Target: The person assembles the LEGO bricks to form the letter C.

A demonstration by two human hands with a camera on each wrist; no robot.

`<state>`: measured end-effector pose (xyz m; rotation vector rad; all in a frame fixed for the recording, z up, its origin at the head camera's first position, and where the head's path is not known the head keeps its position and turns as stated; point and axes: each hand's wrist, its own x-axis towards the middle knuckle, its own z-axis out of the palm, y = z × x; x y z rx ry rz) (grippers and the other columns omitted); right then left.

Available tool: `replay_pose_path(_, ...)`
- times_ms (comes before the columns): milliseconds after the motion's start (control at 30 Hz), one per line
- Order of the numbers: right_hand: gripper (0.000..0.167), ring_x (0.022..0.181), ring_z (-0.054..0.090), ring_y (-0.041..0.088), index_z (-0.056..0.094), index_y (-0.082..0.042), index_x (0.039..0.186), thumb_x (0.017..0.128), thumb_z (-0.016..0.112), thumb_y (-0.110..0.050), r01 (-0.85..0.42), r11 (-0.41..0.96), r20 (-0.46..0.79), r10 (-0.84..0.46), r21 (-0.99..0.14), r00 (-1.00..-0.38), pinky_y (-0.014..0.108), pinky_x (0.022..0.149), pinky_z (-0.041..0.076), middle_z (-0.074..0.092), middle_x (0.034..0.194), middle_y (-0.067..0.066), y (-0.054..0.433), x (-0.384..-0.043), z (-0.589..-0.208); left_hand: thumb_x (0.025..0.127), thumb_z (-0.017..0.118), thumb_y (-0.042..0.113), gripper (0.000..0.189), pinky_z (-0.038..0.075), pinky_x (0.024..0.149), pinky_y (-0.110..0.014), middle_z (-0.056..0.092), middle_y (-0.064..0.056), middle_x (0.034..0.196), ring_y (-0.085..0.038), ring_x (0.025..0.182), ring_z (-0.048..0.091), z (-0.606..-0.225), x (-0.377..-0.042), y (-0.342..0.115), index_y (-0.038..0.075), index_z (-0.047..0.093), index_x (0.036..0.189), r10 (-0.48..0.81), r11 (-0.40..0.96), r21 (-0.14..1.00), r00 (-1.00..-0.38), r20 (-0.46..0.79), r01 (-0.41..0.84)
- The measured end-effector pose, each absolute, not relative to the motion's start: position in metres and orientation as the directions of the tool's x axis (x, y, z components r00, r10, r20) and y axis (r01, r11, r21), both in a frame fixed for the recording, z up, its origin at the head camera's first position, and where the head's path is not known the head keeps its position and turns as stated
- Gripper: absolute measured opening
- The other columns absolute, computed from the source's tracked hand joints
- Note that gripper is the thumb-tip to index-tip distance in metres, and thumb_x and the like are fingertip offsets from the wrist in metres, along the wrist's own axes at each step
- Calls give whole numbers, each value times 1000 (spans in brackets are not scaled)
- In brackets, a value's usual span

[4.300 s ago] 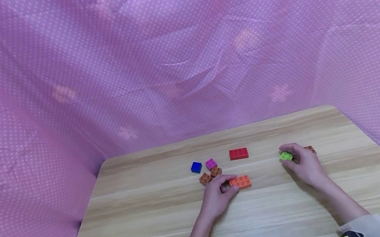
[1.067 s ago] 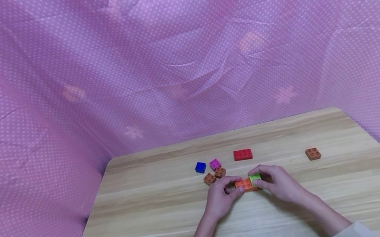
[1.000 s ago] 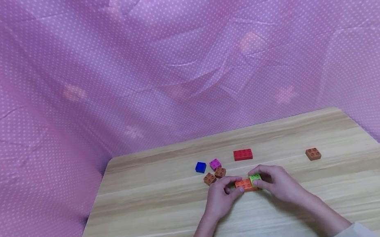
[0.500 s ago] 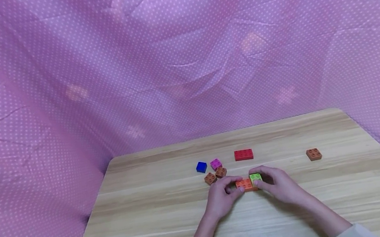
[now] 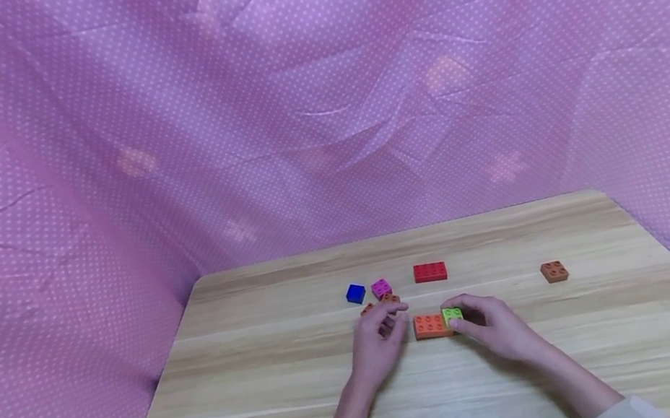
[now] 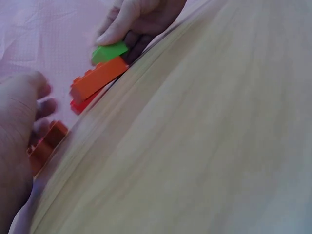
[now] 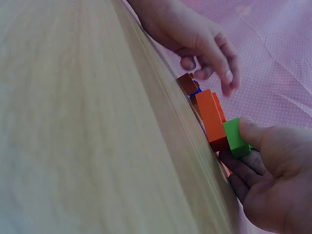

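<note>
In the head view my right hand (image 5: 497, 329) pinches a small lime-green building brick (image 5: 452, 315) between thumb and fingers. That brick sits on the right end of a long orange brick (image 5: 429, 326), which lies on the table. The right wrist view shows the green brick (image 7: 236, 137) against the studded side of the orange brick (image 7: 211, 119). My left hand (image 5: 375, 349) is just left of the orange brick, apart from it, fingers loosely bent and holding nothing. Two brown bricks (image 5: 391, 298) lie behind the left hand, partly hidden by it.
Behind the hands lie a blue brick (image 5: 356, 293), a magenta brick (image 5: 380, 288) and a long red brick (image 5: 430, 272). Another brown brick (image 5: 554, 271) lies off to the right. A pink dotted cloth (image 5: 322, 130) hangs around the wooden table (image 5: 255, 368).
My right hand has brought the green brick from the right onto the orange brick. In the last half second my left hand has let go of the orange brick and moved left.
</note>
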<state>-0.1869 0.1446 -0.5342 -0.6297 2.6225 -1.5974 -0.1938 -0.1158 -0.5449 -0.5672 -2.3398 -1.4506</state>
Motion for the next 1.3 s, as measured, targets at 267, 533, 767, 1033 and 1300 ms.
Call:
replay_pose_path(267, 33, 115, 69, 25, 72, -9, 129, 99, 76, -20, -364, 401, 221, -359, -841, -907, 38, 102, 58, 75, 122, 0, 144, -187, -531, 90, 84, 10, 27, 58, 68, -29, 72, -9, 107, -25, 88, 65, -546, -207, -160, 8, 76, 115, -63, 468, 757, -837, 543, 456)
replay_pose_path(533, 35, 118, 68, 23, 72, -10, 131, 99, 76, -21, -334, 390, 189, -364, -858, -912, 30, 103, 55, 75, 123, -2, 149, -191, -536, 86, 90, 21, 50, 57, 104, -43, 72, -5, 125, -26, 116, 70, -549, -213, -178, 9, 71, 130, 30, 482, 821, -941, 336, 308)
replay_pose_path(767, 37, 120, 68, 23, 72, -12, 132, 98, 77, -25, -329, 390, 177, -375, -860, -910, 30, 105, 53, 75, 124, -4, 151, -192, -536, 87, 89, 18, 40, 55, 108, -40, 72, -2, 124, -22, 119, 68, -554, -215, -176, 18, 75, 124, 85, 553, 781, -952, 295, 291)
replay_pose_path(1033, 37, 118, 68, 21, 72, -13, 132, 98, 77, -25, -325, 397, 172, -374, -858, -912, 30, 104, 54, 75, 122, -5, 149, -192, -535, 88, 87, 11, 36, 63, 86, -32, 73, 7, 112, -14, 101, 72, -546, -210, -173, 22, 76, 120, 160, 430, 796, -903, 398, 426)
replay_pose_path(1300, 37, 118, 67, 23, 72, -14, 132, 98, 77, -27, -301, 393, 147, -375, -869, -915, 31, 103, 53, 75, 123, -4, 150, -192, -535, 91, 84, 10, 37, 65, 84, -32, 73, 1, 119, -21, 98, 74, -541, -202, -161, 19, 75, 126, 255, 300, 862, -905, 341, 410)
